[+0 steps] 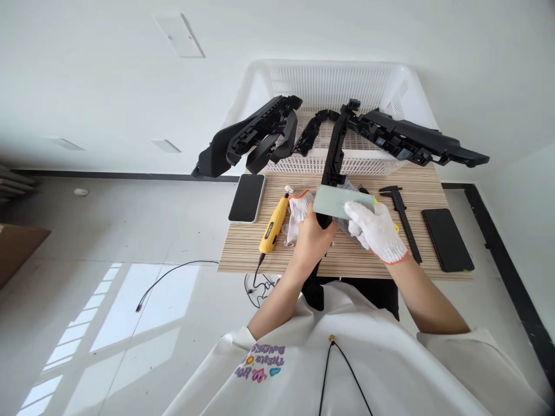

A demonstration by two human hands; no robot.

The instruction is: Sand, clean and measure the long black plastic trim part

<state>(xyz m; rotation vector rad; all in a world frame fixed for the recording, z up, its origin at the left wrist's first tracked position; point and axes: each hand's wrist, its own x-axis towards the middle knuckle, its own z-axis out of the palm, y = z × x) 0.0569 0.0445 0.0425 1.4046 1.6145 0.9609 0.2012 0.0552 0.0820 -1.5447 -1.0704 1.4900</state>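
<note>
My bare left hand point(313, 237) is closed round a long black plastic part point(335, 151) that runs from my lap up toward the basket. My right hand point(376, 229), in a white knit glove, pinches a pale grey-green flat sheet point(340, 202) laid across that part. A spare white glove point(298, 215) lies on the table just left of my left hand. Beside it rests a yellow rotary tool point(273, 225) with a black cord.
A white plastic basket point(329, 81) at the back of the small slatted table point(243, 248) holds several black plastic parts point(255, 136). A phone point(247, 197) lies left, a black caliper point(402, 214) and another phone point(447, 240) right. The tool's cord point(173, 274) trails onto the floor.
</note>
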